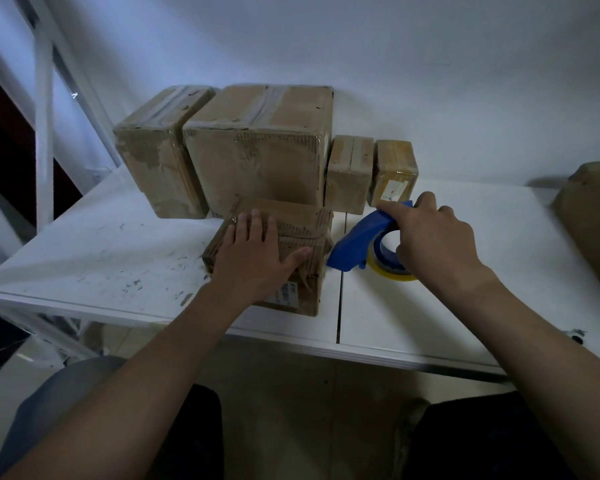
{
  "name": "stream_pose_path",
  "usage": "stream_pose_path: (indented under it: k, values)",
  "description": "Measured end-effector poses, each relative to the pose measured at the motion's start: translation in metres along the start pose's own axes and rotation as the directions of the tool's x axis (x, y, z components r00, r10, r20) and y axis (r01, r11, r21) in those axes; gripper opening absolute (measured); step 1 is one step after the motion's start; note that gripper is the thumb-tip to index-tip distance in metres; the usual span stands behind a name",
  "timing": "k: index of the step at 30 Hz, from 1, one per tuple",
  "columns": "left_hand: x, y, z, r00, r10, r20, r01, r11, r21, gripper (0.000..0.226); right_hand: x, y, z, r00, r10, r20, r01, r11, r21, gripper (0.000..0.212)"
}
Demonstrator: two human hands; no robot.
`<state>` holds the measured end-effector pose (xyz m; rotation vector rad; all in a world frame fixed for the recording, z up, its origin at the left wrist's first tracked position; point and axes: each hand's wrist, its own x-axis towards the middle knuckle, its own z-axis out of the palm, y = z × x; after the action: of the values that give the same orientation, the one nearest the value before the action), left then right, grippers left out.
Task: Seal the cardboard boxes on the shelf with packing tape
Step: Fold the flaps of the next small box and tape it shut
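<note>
We press our left hand (257, 254) flat on top of the small cardboard box (291, 237) at the front of the white shelf (101, 244), fingers straight and spread, thumb stretched out toward the box's right edge. The box lies wholly under that palm and fingers, its printed label (286, 293) showing on the front face below the wrist. Our right hand (433, 240) curls around the blue tape dispenser (357, 240), which sits just beside the box's right side, nose pointing at it; the yellowish tape roll (390, 273) rests on the shelf under our fingers. Behind stand four taped boxes: a tall one (156, 161), a large one (257, 150), and two small ones (349, 174) (394, 173).
</note>
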<state>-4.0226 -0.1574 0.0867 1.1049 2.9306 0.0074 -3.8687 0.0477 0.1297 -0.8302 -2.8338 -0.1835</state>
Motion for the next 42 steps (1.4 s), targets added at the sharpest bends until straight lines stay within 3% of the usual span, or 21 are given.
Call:
stream_pose_path:
  k: [3,5,9,14,17,21,25,27,30,32,35,38,42]
  values:
    - [0.000,0.001,-0.001,1.000,-0.005,0.017,0.005,1.000,-0.018,0.121,-0.001,0.000,0.010,0.998,-0.020,0.066,0.024,0.998,-0.053,0.058]
    - [0.000,0.001,-0.002,1.000,-0.003,0.025,0.004,1.000,-0.013,0.118,0.001,0.011,0.013,0.988,-0.006,0.152,-0.005,0.997,0.075,0.063]
    - [-0.002,0.003,-0.008,0.999,0.003,0.032,-0.002,0.999,-0.035,0.111,0.016,0.044,0.021,0.939,0.102,0.329,-0.217,0.916,0.336,0.045]
    - [-0.007,0.028,-0.016,0.982,0.178,0.062,-0.172,0.981,-0.090,0.098,0.016,0.059,0.042,0.829,0.165,0.534,-0.409,0.831,0.378,0.029]
    - [-0.008,0.037,-0.012,0.973,0.211,0.099,-0.210,0.978,-0.015,0.089,0.014,0.058,0.051,0.810,0.155,0.565,-0.440,0.797,0.413,0.029]
    - [-0.008,0.034,-0.012,0.972,0.220,0.087,-0.218,0.975,-0.032,0.081,0.011,0.050,0.044,0.848,0.141,0.510,-0.345,0.879,0.330,0.045]
    - [-0.015,0.026,-0.011,0.960,0.268,0.087,-0.263,0.963,-0.060,0.079,0.007,0.032,0.031,0.901,0.114,0.418,-0.161,0.984,0.078,0.044]
    - [-0.020,0.019,-0.013,0.948,0.306,0.092,-0.299,0.951,-0.078,0.077,0.006,0.021,0.024,0.933,0.007,0.360,-0.064,0.987,0.148,0.044]
    - [-0.031,0.000,-0.015,0.925,0.359,0.123,-0.345,0.931,-0.120,0.074,0.005,-0.005,0.012,0.945,-0.264,0.195,0.162,0.892,0.422,0.050]
    - [-0.036,-0.013,-0.016,0.908,0.393,0.146,-0.380,0.918,-0.112,0.070,0.006,-0.024,0.008,0.920,-0.378,0.101,0.278,0.813,0.511,0.052]
    - [-0.047,-0.032,-0.017,0.881,0.435,0.188,-0.428,0.900,-0.080,0.064,0.006,-0.050,0.009,0.864,-0.504,0.022,0.404,0.718,0.567,0.051]
    - [-0.057,-0.044,-0.018,0.832,0.524,0.180,-0.519,0.851,-0.078,0.058,0.005,-0.064,0.013,0.822,-0.570,0.014,0.466,0.686,0.559,0.056]
    - [-0.056,-0.057,-0.013,0.777,0.614,0.140,-0.572,0.781,-0.251,0.057,0.005,-0.074,0.020,0.804,-0.595,0.002,0.498,0.675,0.544,0.054]
